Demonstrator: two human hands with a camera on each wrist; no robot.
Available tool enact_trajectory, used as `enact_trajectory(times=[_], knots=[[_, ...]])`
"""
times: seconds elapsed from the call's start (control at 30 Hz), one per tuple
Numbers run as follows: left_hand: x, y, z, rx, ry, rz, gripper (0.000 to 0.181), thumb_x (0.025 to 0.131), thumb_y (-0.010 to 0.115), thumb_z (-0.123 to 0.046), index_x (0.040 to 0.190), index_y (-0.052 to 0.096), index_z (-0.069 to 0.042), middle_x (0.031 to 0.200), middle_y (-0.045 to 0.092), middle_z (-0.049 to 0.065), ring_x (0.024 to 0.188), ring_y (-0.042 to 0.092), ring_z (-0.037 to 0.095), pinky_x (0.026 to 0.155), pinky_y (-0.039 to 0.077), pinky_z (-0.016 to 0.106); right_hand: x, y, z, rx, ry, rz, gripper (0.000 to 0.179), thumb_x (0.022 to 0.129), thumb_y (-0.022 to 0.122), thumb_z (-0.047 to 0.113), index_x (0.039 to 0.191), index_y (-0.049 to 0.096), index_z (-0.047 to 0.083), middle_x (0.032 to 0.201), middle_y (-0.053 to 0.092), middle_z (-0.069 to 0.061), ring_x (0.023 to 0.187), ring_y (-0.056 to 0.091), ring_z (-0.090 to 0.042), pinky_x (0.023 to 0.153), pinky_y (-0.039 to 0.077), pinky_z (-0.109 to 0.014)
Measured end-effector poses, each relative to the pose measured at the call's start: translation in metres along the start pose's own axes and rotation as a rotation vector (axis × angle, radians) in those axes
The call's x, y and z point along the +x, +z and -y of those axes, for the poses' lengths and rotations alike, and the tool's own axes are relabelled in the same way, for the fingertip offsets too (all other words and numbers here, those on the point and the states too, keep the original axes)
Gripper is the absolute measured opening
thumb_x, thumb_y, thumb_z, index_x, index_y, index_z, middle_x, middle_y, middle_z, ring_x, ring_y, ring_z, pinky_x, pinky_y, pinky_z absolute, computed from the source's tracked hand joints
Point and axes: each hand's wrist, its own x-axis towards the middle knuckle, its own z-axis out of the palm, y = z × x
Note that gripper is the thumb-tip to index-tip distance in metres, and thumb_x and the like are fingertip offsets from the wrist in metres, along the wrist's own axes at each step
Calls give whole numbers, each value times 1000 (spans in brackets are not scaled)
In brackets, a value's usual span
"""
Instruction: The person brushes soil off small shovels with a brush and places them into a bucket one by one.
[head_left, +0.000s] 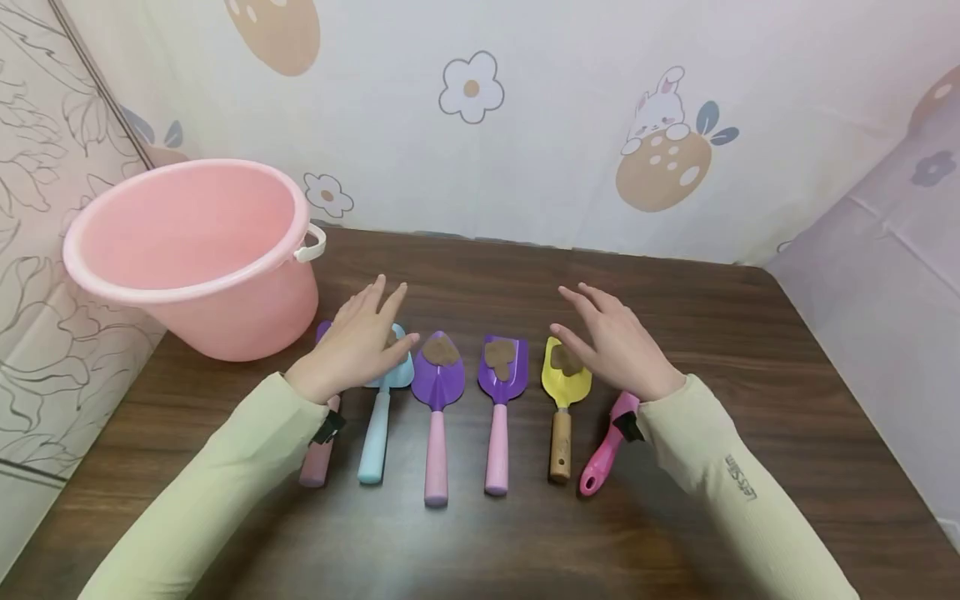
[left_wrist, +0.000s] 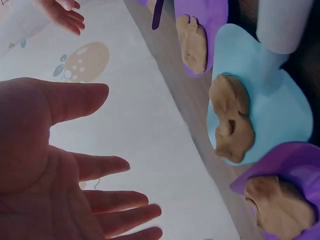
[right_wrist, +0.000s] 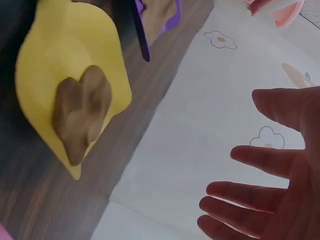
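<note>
In the head view several small trowels lie in a row on the wooden table. My left hand (head_left: 356,342), fingers spread, hovers over the light blue trowel (head_left: 375,437) and hides most of the leftmost trowel (head_left: 317,454) with a pink handle. Two purple trowels (head_left: 437,450) (head_left: 497,446) with pink handles lie between the hands. My right hand (head_left: 618,346), also spread, is above the yellow trowel (head_left: 561,442) with a wooden handle and a bright pink tool (head_left: 602,458), whose head it hides. Brown clay-like lumps (left_wrist: 232,117) sit on the visible blades. Neither hand holds anything.
A large pink bucket (head_left: 247,312) with a white handle (head_left: 311,243) stands at the table's back left. Patterned cloth (head_left: 540,167) hangs behind the table (head_left: 735,350) and along both sides.
</note>
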Motion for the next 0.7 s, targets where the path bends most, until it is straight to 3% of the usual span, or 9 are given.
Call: enact_trajectory(times=[0.23, 0.33, 0.47, 0.57, 0.7], knots=[[-12, 1, 1, 72, -15, -26, 62, 96, 53, -35, 142, 38, 4, 152, 25, 28, 132, 38, 48, 105, 34, 59, -16, 2, 0, -47, -39, -67, 50, 91, 63, 28, 130, 53, -2, 125, 55, -24, 116, 50, -40, 96, 42, -55], [-16, 1, 2, 92, -6, -53, 50, 95, 54, -34, 129, 53, 2, 147, 36, 26, 130, 43, 45, 100, 40, 58, -24, 3, -1, -73, -49, -100, 44, 90, 65, 27, 123, 58, -2, 111, 59, -20, 102, 54, -36, 84, 47, -50], [-20, 3, 3, 119, 32, -127, 32, 94, 56, -32, 105, 63, -2, 116, 62, 16, 106, 61, 33, 82, 52, 48, -34, 6, -1, -120, -53, -174, 30, 87, 67, 24, 101, 63, -2, 85, 57, -12, 79, 52, -29, 66, 47, -41], [-23, 4, 5, 128, 50, -169, 27, 94, 57, -29, 101, 63, -4, 97, 67, 9, 86, 65, 25, 66, 52, 41, -42, 7, 0, -141, -24, -205, 24, 85, 68, 23, 87, 61, 1, 72, 52, -6, 68, 49, -23, 55, 44, -36], [-26, 5, 6, 134, 55, -170, 28, 95, 57, -31, 101, 63, -5, 86, 69, 6, 70, 64, 21, 55, 48, 36, -52, 8, 1, -139, 53, -187, 24, 85, 67, 25, 76, 56, 7, 62, 49, -1, 52, 45, -17, 43, 37, -31]])
